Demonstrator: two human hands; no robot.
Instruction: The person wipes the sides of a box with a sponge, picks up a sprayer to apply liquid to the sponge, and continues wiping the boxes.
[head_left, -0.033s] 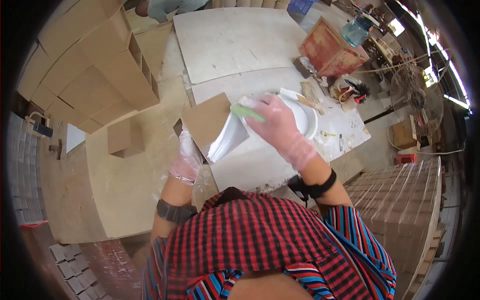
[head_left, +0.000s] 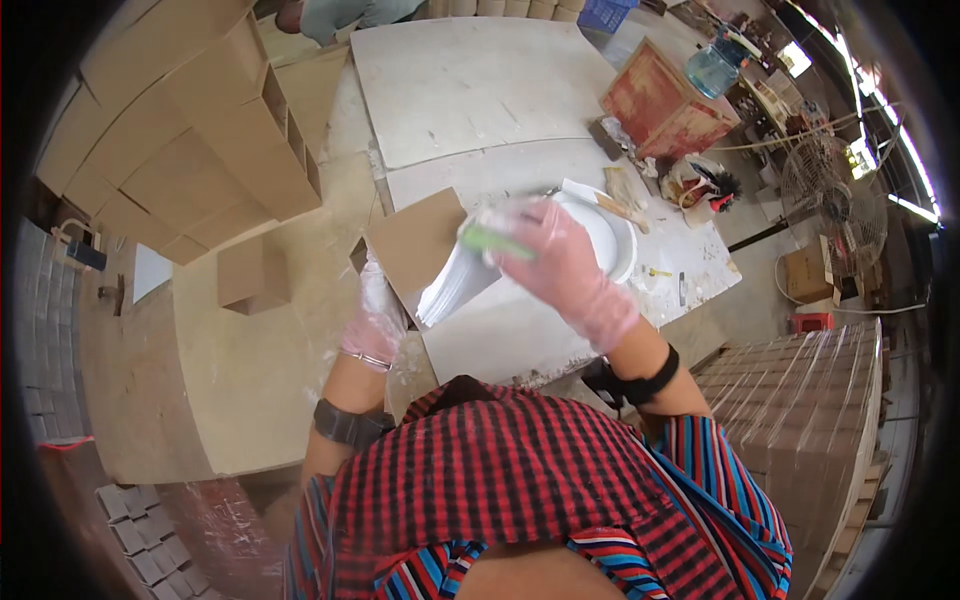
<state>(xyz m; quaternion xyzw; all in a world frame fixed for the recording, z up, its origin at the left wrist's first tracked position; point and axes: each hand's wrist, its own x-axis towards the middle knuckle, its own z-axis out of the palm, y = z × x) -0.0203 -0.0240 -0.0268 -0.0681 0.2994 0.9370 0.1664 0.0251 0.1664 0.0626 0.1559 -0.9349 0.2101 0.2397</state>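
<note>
A brown cardboard box (head_left: 416,240) sits tilted in front of me, a band of wet white coating (head_left: 452,285) along one face. My left hand (head_left: 375,312), in a thin pinkish glove, grips the box at its left side; its fingertips are hidden by the box. At the top of the white band, my gloved right hand (head_left: 548,245) presses a green sponge (head_left: 490,241) smeared with white, blurred by motion. Right behind that hand stands a round white basin (head_left: 622,250) with white liquid, partly covered by the hand. A brush with a wooden handle (head_left: 622,208) lies across its rim.
Stacked cardboard boxes (head_left: 190,130) rise at the left, and a single box (head_left: 252,275) stands on the board near them. A stained red wooden box (head_left: 665,95) is at the back right, near a water bottle (head_left: 715,68). A wrapped stack (head_left: 790,400) stands at the right.
My right hand and the sponge have shifted slightly, with more blur. My left hand and the box stay about where they were.
</note>
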